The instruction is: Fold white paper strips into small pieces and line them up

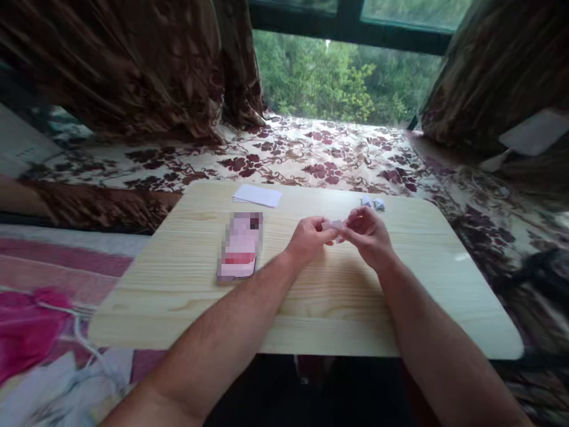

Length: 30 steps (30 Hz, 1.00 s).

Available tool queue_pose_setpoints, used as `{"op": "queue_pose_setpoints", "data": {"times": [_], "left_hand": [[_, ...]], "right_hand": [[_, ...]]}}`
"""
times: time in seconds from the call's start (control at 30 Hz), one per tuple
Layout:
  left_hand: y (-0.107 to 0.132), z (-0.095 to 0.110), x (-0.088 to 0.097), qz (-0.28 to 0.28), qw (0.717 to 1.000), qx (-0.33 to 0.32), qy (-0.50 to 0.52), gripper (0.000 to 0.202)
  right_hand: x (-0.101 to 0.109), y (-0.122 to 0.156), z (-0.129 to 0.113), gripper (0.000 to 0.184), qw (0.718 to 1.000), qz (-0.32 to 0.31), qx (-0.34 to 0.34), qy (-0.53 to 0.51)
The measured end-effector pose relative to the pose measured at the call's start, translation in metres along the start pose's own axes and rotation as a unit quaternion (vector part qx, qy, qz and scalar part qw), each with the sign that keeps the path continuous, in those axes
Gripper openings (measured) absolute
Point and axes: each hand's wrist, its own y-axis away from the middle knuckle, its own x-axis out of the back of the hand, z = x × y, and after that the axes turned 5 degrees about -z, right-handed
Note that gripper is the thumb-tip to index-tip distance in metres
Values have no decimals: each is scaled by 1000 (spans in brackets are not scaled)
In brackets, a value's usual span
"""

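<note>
Between my two hands is a small piece of white paper [331,225], held a little above the table. My left hand [310,238] pinches its left side between thumb and fingers. On the other side, my right hand [367,234] grips the paper with thumb and fingertips, the remaining fingers curled. Just beyond my right hand, two small folded white paper shapes [366,201] sit side by side near the far edge. A short stack of white paper sheets [258,195] lies at the far left of the table.
The light wooden table [186,296] has rounded corners. A pink phone [240,243], partly pixelated, lies left of my left hand. Behind the table spreads a floral cloth [320,154] below a window. White cables [82,332] and a pink cloth [31,326] are at the lower left.
</note>
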Motion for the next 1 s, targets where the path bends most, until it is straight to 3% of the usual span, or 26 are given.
{"op": "queue_pose_setpoints", "data": {"times": [0.17, 0.47, 0.73, 1.0], "left_hand": [[-3, -1, 1, -14, 999, 3, 34, 16], [-2, 1, -2, 26, 999, 15, 39, 15], [-1, 1, -2, 37, 999, -8, -24, 18], [-1, 1, -3, 36, 998, -11, -43, 21]], "right_hand": [[5, -3, 0, 43, 999, 25, -16, 16], [5, -3, 0, 38, 999, 33, -21, 20], [4, -3, -1, 31, 998, 33, -33, 48], [6, -1, -1, 15, 983, 32, -63, 170]]}}
